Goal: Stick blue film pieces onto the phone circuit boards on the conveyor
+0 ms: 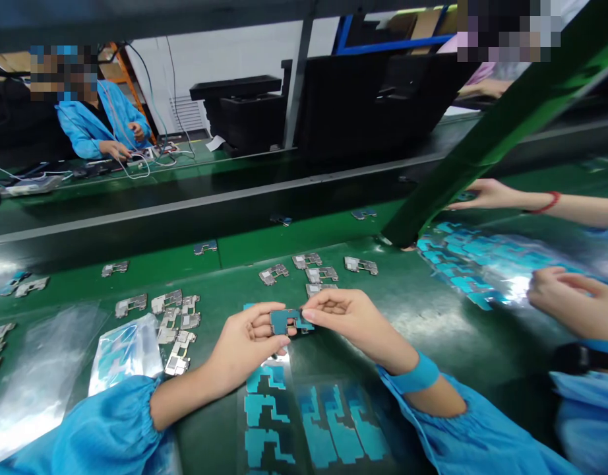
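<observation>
A small circuit board (280,322) with a blue face is held over the bench in front of me. My left hand (252,330) grips its left end between thumb and fingers. At the right end, the thumb and fingertips of my right hand (341,316) pinch the board's edge, where a piece of blue film (304,324) shows; whether they hold board or film there is hard to see. Below my hands lies a clear sheet with blue die-cut films (261,409), beside a second sheet of longer blue films (341,425).
Several bare circuit boards (179,353) lie left of my hands, with more boards (322,274) behind them. A plastic packet (126,349) rests at left. A co-worker's hands (571,300) are over blue film sheets (462,264) at right, past a slanted green post (482,145).
</observation>
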A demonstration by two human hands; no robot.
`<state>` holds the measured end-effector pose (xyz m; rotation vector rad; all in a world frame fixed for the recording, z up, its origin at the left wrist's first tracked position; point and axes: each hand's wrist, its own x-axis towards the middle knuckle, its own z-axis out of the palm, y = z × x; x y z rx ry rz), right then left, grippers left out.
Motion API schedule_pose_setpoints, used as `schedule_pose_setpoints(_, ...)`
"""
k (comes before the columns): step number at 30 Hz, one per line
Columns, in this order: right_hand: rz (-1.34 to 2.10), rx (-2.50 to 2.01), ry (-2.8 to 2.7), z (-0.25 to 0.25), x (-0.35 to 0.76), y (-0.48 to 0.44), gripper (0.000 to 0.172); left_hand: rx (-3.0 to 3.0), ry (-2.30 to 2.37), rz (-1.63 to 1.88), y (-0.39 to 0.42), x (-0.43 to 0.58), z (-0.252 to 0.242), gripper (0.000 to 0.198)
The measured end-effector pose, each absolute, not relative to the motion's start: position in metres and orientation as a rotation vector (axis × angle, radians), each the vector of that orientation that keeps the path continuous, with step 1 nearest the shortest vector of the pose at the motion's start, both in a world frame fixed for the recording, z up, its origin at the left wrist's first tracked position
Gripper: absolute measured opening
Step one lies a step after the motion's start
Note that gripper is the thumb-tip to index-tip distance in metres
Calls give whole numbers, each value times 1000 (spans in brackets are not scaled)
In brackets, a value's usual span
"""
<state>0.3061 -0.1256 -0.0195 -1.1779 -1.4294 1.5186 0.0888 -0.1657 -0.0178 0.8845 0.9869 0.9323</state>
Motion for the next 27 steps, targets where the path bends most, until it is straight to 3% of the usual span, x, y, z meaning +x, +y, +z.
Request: schedule_pose_setpoints(27, 1527, -1157, -1436, -19, 306, -124, 24, 995, 1030, 868, -163, 76, -22, 53)
